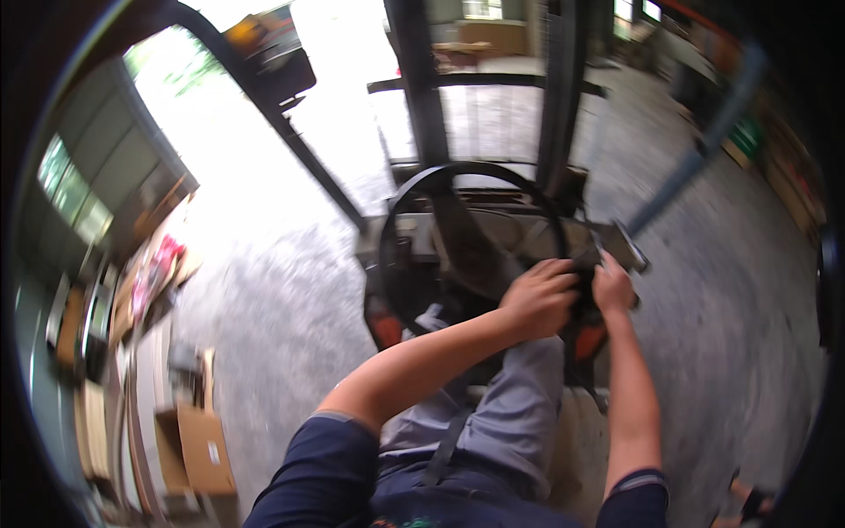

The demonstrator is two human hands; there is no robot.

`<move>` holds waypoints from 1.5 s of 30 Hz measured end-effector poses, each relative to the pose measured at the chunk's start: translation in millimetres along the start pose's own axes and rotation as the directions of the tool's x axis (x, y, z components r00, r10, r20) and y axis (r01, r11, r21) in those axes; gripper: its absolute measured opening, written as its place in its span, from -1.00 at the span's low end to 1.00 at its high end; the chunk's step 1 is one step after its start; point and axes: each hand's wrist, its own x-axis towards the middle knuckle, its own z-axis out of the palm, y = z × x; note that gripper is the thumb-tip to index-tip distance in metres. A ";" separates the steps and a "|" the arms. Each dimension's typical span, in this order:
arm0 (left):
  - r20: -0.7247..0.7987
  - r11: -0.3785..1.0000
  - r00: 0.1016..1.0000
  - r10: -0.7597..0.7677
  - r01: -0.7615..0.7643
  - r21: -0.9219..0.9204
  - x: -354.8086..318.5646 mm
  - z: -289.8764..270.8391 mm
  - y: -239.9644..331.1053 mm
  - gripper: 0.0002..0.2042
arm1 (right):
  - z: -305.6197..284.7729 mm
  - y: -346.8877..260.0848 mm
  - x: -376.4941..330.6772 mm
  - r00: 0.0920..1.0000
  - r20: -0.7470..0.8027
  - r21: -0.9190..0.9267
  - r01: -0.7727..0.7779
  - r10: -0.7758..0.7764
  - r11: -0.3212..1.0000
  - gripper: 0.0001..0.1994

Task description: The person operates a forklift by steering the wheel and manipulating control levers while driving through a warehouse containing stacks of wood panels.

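I sit at the controls of a forklift, with its black steering wheel (pixel 414 187) in front of me. My left hand (pixel 539 301) has crossed to the wheel's lower right side, where its fingers curl closed over the rim. Just right of it, my right hand (pixel 613 286) is closed around a thin control lever (pixel 598 238) beside the dashboard. The lever's lower part is hidden by the hand. A dark steering column (pixel 466 233) rises through the middle of the wheel.
Ahead stand the forklift's upright mast (pixel 554 97) and a crossbar. Grey posts (pixel 695 163) frame the cab. On the left floor lie an open cardboard box (pixel 207 449) and long boards (pixel 95 431). More stacked goods line the right wall. Bright daylight washes out the front left.
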 end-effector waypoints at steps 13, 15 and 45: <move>-0.224 0.739 0.770 -0.598 0.637 0.218 65.3 -48.3 -158.9 -0.84 | 3.0 18.6 -17.0 0.997 0.078 -0.058 -0.015 0.019 0.998 -0.63; -0.270 0.697 0.729 -0.629 0.682 0.219 47.2 -78.0 -176.0 -0.84 | -0.3 1.3 -15.6 0.996 0.088 -0.089 -0.025 0.033 0.996 -0.62; 0.103 0.931 0.929 -0.354 0.361 -0.056 69.0 -223.4 -160.5 -0.84 | -71.6 -202.9 -234.4 0.888 0.017 -0.253 -0.441 0.460 0.861 -0.88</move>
